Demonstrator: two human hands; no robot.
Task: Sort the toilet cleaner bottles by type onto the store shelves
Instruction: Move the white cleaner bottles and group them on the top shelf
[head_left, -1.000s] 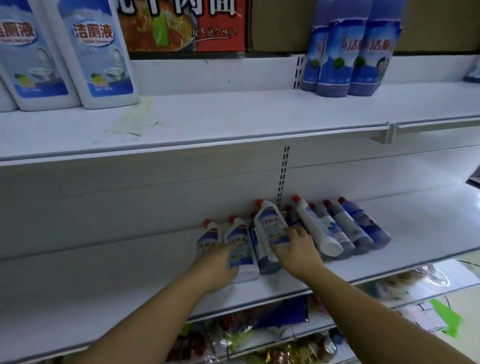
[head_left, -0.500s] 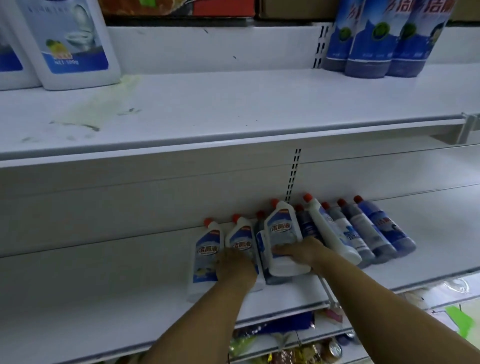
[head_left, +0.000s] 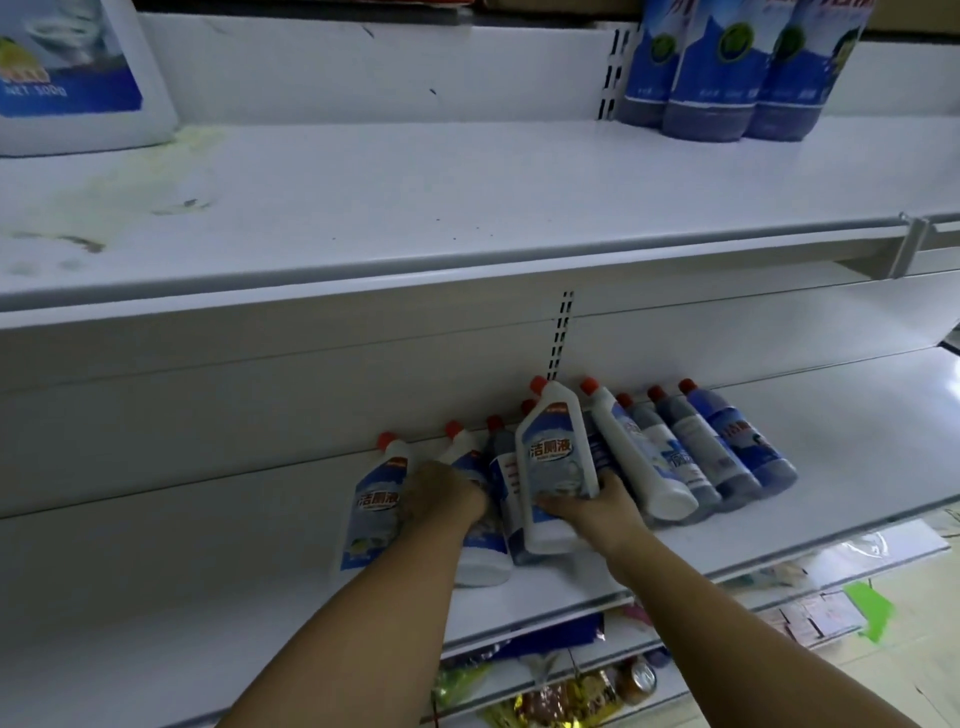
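Note:
Several toilet cleaner bottles with red caps lie in a row on the lower shelf. My right hand grips a white bottle from below, tilting it up out of the row. My left hand is closed over another white bottle beside it. A third white bottle lies at the left end. A dark bottle lies between my hands. To the right lie a long white bottle and blue-grey bottles.
The upper shelf holds a standing white bottle at far left and three standing blue bottles at right, with a yellowish stain near the left. Packaged goods sit on shelves below.
My right hand has lifted its white bottle higher out of the row. My left hand stays on its bottle. The view has drawn closer to the shelves.

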